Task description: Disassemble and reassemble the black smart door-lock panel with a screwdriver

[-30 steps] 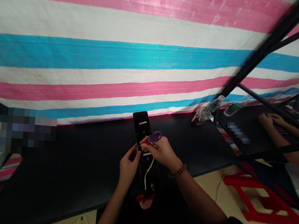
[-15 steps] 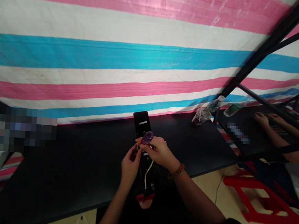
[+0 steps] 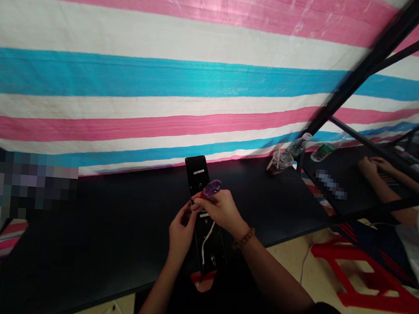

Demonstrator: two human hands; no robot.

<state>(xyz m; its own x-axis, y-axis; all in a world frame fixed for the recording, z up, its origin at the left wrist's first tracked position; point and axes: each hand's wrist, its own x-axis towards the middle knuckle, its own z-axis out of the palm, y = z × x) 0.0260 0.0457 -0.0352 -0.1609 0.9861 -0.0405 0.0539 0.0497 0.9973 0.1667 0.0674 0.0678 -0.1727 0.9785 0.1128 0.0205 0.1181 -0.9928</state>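
Observation:
A long black panel (image 3: 196,171) with white labels and small holes lies lengthwise in front of me on the black table. My right hand (image 3: 223,209) is closed around a screwdriver (image 3: 212,188) with a clear purple and red handle, tilted over the panel's middle. Its tip is hidden by my fingers. At the panel's left edge, the fingertips of my left hand (image 3: 182,227) are pinched together close to my right fingers; what they grip cannot be made out. A white cable (image 3: 207,239) runs along the panel's near half.
Behind the black table (image 3: 116,232) hangs a striped plastic sheet (image 3: 164,81). A plastic cup (image 3: 280,161) and a bottle (image 3: 298,145) stand back right, near a black metal frame (image 3: 339,102). Another person's hands (image 3: 372,165) rest on the neighbouring table, above a red stool (image 3: 352,274).
The purple screwdriver handle has swung slightly to the right and up, with my right hand turning a little. My left hand stays at the panel's left edge. The view has shifted slightly.

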